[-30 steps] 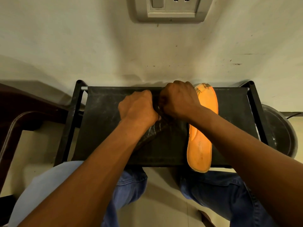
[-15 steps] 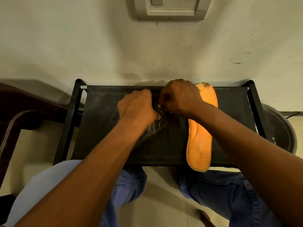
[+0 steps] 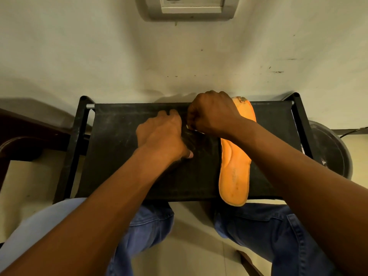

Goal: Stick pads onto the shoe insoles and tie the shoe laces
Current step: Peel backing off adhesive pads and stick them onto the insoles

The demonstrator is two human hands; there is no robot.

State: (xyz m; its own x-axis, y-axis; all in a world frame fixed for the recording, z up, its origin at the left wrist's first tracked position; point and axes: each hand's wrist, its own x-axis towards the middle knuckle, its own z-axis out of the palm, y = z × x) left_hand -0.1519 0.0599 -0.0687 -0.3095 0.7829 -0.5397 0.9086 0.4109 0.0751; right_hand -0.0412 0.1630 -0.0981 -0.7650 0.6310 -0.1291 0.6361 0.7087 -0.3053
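- Left hand [image 3: 161, 134] presses a dark flat insole [image 3: 196, 139] down; right hand [image 3: 212, 113], at one o'clock, pinches something small and pale.
- Risk: the peeled piece sticks crooked, or the right forearm nudges the orange foam insole [image 3: 235, 172] off the black fabric-topped rack [image 3: 119, 136].

Orange insole [image 3: 235, 168] lying flat and lengthwise on the black tabletop [image 3: 119, 156], worn toe end toward the wall, heel overhanging the near edge, dark insole [image 3: 196, 142] just left of it, mostly hidden, details unclear.

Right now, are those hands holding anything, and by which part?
The right hand pinches something small and pale at its fingertips; what it is cannot be told. The left hand presses a dark insole flat on the stand.
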